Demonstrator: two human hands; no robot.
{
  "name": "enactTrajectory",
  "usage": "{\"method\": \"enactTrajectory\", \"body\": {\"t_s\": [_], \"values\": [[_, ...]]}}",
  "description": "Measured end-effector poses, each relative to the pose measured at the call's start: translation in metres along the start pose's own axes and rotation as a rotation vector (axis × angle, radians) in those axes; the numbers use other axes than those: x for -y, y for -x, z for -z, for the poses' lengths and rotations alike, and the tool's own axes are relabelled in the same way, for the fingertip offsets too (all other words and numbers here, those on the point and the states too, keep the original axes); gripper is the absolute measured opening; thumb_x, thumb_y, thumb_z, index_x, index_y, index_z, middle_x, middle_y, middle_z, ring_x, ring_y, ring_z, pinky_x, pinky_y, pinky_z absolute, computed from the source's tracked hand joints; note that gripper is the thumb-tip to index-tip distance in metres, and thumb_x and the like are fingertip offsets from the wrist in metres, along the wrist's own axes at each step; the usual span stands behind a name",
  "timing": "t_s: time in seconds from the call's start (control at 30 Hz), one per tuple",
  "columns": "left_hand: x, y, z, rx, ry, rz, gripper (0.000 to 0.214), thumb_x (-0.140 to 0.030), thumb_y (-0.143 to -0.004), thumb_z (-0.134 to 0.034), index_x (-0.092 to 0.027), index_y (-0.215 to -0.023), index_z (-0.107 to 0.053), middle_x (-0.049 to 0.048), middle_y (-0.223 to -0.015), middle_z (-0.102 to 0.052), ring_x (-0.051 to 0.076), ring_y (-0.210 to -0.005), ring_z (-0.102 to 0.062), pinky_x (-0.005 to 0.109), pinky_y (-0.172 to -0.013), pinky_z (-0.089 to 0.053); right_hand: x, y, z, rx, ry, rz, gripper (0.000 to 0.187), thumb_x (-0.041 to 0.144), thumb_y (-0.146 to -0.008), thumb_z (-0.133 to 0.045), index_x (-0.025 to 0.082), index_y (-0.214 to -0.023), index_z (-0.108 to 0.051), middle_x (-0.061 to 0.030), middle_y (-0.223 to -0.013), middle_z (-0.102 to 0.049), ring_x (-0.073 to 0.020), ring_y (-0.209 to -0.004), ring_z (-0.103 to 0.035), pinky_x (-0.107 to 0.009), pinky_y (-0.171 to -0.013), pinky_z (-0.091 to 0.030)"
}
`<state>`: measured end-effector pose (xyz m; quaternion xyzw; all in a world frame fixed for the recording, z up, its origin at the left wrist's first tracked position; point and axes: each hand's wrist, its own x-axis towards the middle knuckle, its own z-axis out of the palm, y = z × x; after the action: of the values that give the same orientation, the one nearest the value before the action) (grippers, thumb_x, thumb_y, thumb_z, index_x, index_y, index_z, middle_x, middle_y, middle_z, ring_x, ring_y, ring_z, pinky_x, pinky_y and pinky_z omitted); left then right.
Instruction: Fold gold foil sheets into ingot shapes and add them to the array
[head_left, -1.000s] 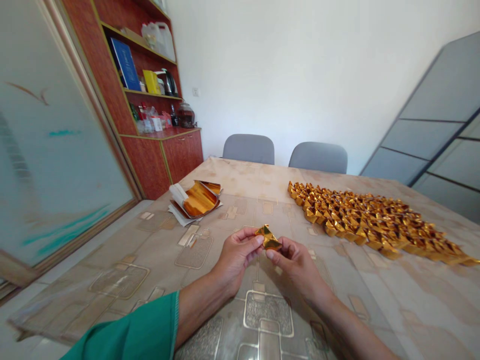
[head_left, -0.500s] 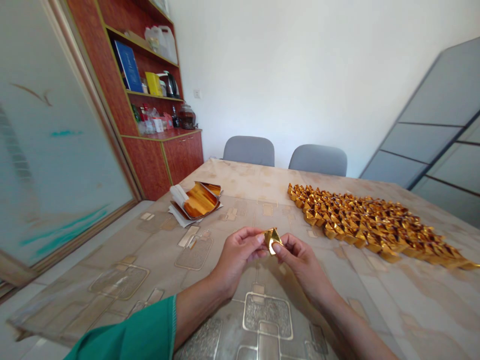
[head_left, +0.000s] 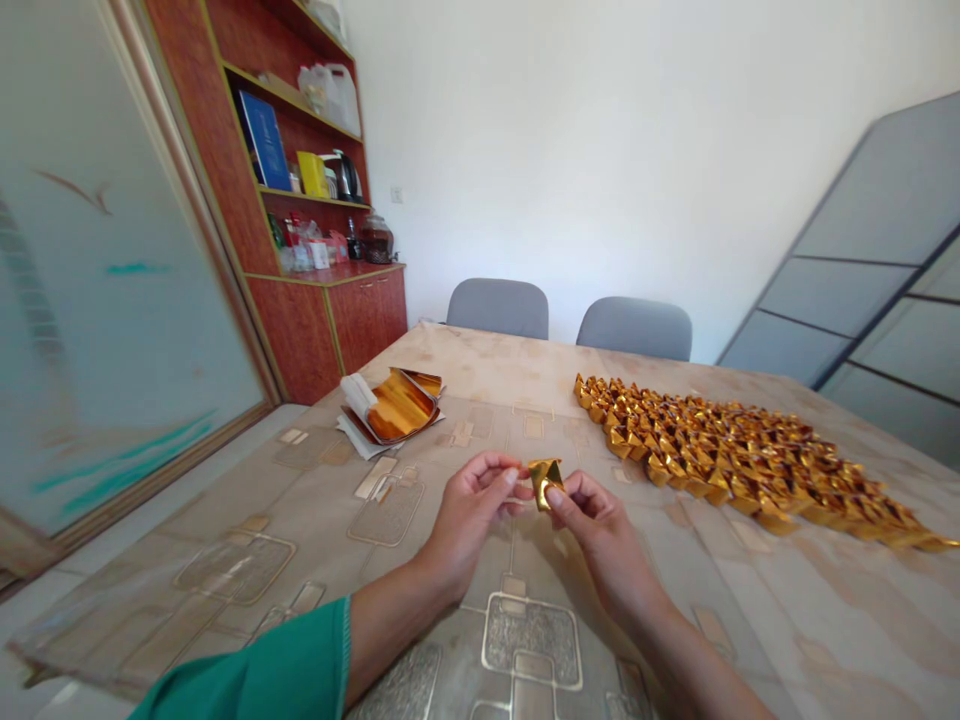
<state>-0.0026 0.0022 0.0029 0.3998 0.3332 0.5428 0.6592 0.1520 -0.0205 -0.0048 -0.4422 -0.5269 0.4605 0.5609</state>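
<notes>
Between my two hands, above the table, is a small folded gold paper ingot (head_left: 545, 484) of shiny foil. My right hand (head_left: 600, 520) pinches its right side, the thumb pressed on the front face. My left hand (head_left: 480, 510) has thumb and fingers pinched at the ingot's left corner; the exact contact there is partly hidden. To the right lies a large cluster of similar gold paper ingots (head_left: 720, 450), set close together in rows. On the left is a loose stack of gold foil paper sheets (head_left: 403, 405), curled up, with white paper backs showing.
A patterned cover lies over the table (head_left: 480, 375). Two grey chairs (head_left: 498, 308) stand at its far side. Behind on the left is a red-brown cabinet (head_left: 292, 320) with bottles and a kettle on its shelves. A frosted glass door (head_left: 97, 300) is at the left edge.
My left fingers have shifted slightly left along the ingot's edge, and the ingot's top looks a little more opened out. The view has tilted slightly upward.
</notes>
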Motion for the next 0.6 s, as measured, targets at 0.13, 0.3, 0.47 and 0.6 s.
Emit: {"method": "enactTrajectory", "body": {"t_s": [0.13, 0.3, 0.47, 0.6], "values": [[-0.001, 0.002, -0.002, -0.017, -0.126, -0.102, 0.019, -0.03, -0.073, -0.074, -0.014, -0.079, -0.065, -0.0012, -0.066, -0.063, 0.01, -0.06, -0.055, 0.02, -0.057, -0.044, 0.0, 0.0, -0.001, -0.014, -0.033, 0.005, 0.031, 0.044, -0.081, -0.068, 0.02, -0.065, -0.055, 0.0033, -0.063, -0.05, -0.0143, -0.062, -0.042, -0.027, -0.061, -0.032], [0.001, 0.002, -0.003, -0.03, -0.156, -0.097, 0.021, -0.031, -0.07, -0.075, -0.013, -0.078, -0.067, -0.0015, -0.062, -0.062, 0.009, -0.055, -0.051, 0.021, -0.055, -0.042, 0.0, 0.001, -0.005, -0.005, 0.004, 0.035, 0.031, 0.044, -0.082, -0.067, 0.02, -0.067, -0.056, 0.0033, -0.062, -0.05, -0.0139, -0.061, -0.042, -0.026, -0.06, -0.032], [0.002, 0.002, -0.004, -0.027, -0.141, -0.086, 0.023, -0.032, -0.068, -0.077, -0.013, -0.077, -0.066, -0.0019, -0.06, -0.06, 0.009, -0.053, -0.051, 0.021, -0.054, -0.04, 0.005, 0.003, -0.011, -0.05, 0.063, 0.078, 0.031, 0.045, -0.079, -0.068, 0.02, -0.065, -0.057, 0.0031, -0.06, -0.05, -0.0139, -0.058, -0.042, -0.026, -0.057, -0.033], [0.003, 0.0, -0.003, -0.016, -0.097, -0.014, 0.027, -0.033, -0.065, -0.08, -0.012, -0.077, -0.067, -0.001, -0.062, -0.06, 0.008, -0.053, -0.048, 0.02, -0.054, -0.038, 0.01, 0.005, -0.016, -0.05, 0.09, 0.095, 0.032, 0.046, -0.078, -0.069, 0.02, -0.064, -0.056, 0.0026, -0.06, -0.051, -0.0147, -0.058, -0.042, -0.027, -0.057, -0.033]]}}
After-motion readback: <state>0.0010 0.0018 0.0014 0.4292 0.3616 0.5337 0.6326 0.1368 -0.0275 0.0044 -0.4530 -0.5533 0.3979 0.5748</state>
